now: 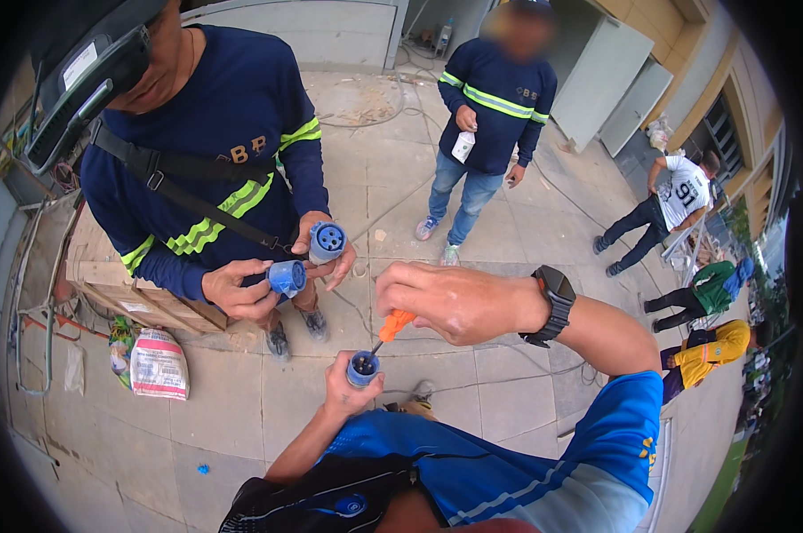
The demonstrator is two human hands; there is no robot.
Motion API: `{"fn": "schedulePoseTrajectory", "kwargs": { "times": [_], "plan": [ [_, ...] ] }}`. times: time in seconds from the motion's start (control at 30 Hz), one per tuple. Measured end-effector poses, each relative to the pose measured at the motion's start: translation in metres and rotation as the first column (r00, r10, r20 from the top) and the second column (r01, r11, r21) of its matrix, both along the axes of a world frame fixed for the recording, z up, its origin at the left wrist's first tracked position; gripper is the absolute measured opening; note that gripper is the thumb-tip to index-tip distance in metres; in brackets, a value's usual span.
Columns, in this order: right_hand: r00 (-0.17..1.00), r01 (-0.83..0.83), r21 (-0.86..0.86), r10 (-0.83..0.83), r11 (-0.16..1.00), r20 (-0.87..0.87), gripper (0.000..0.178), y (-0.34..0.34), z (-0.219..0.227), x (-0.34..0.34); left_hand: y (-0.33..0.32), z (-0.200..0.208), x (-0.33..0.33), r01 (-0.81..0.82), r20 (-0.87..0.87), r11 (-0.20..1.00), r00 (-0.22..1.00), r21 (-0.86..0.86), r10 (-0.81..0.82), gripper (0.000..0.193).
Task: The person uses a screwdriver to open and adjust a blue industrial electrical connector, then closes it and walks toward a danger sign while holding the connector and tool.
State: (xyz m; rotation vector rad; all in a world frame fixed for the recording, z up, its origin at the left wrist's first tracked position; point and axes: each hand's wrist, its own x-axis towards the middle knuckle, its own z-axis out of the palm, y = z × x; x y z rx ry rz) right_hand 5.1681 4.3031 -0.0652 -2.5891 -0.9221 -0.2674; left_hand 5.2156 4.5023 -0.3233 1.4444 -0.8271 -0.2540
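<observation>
My left hand (348, 396) is closed around a blue industrial plug (362, 379), its open end turned up and pins visible inside. Above it, my right hand (450, 300) grips a screwdriver by its orange handle (396, 325). The dark shaft slants down to the plug's opening; whether the tip touches anything inside cannot be made out. Across from me at the left, a co-worker's hands (232, 289) hold a blue connector piece (287, 278) and a round blue socket (327, 240) with several holes in its face.
A wooden crate (139, 284) stands behind the co-worker, with a white and pink sack (159, 364) in front of it. Cables (543, 369) run across the tiled floor. Another person (497, 98) stands ahead holding something white; several people are farther right.
</observation>
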Motion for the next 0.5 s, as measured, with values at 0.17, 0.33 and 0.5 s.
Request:
{"fn": "schedulePoseTrajectory", "kwargs": {
  "times": [0.17,0.33,0.5],
  "plan": [
    [0.800,0.336,-0.345,-0.458,0.877,-0.386,0.032,0.021,0.033,-0.008,0.002,0.003,0.002,-0.037,0.012,0.999,0.999,-0.001,0.037,0.040],
    [0.993,0.109,-0.140,-0.103,0.984,0.050,0.025,0.008,0.008,-0.012,-0.001,0.005,-0.001,-0.009,0.036,1.000,0.999,0.030,0.008,0.041],
    [0.873,0.233,-0.333,-0.348,0.914,-0.343,0.019,0.020,0.024,-0.014,0.002,-0.003,0.000,-0.019,0.105,1.000,0.994,-0.019,0.021,0.041]
  ]
}}
